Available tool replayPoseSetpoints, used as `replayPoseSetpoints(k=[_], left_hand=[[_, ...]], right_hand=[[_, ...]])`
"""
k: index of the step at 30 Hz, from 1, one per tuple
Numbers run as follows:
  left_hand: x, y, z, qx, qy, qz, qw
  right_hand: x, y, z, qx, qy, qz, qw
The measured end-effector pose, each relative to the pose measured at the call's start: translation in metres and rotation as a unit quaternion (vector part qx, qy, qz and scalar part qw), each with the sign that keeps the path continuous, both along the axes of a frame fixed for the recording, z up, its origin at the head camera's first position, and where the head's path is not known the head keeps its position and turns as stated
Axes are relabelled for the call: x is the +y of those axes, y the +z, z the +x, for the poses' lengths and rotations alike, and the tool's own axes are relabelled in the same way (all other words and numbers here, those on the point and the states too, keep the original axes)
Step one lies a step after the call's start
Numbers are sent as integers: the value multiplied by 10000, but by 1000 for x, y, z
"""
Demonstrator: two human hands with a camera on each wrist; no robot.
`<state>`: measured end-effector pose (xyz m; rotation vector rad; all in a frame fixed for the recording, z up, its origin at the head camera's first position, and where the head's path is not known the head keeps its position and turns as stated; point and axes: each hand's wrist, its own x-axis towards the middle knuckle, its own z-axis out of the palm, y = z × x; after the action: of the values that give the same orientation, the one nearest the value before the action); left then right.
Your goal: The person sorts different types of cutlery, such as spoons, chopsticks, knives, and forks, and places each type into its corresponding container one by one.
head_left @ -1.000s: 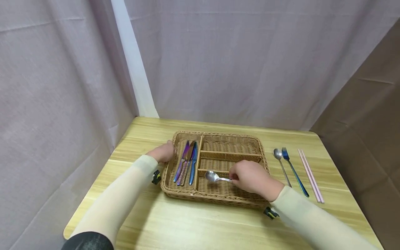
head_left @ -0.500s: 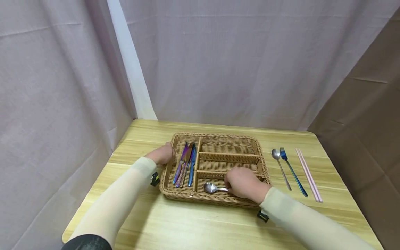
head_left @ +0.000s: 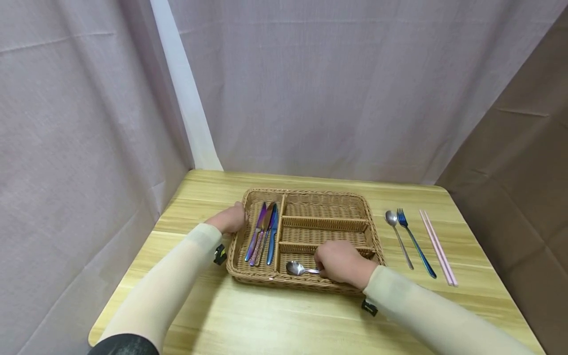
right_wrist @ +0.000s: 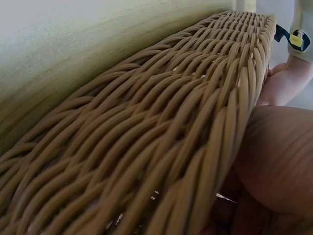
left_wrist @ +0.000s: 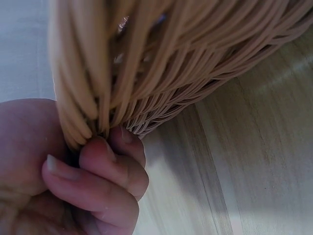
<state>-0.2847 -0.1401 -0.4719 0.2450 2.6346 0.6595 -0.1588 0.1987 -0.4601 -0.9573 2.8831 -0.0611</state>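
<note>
A wicker basket with divided compartments lies on the wooden table. My left hand grips its left rim; in the left wrist view the curled fingers and thumb pinch the woven edge. In the front right compartment, my right hand pinches the handle of a silver spoon. The spoon's bowl points left, low beside the front wall. My right fingertips are hidden behind the back of the hand and, in the right wrist view, behind the basket's front wall. Several knives lie in the left compartment.
Right of the basket, a second spoon, a blue fork and a pair of pink chopsticks lie on the table. Thin wicker dividers split the basket's right side. Curtains hang behind the table.
My right hand has lowered the spoon from above the front divider into the front right compartment, then shifted slightly left. My left hand keeps hold of the basket rim.
</note>
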Motion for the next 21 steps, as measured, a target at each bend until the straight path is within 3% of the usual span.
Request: replayPoseSetpoints(k=[21], left_hand=[[-1, -2, 0, 77, -70, -32, 9999]], right_hand=[[-3, 4, 4, -73, 2, 38, 10000]])
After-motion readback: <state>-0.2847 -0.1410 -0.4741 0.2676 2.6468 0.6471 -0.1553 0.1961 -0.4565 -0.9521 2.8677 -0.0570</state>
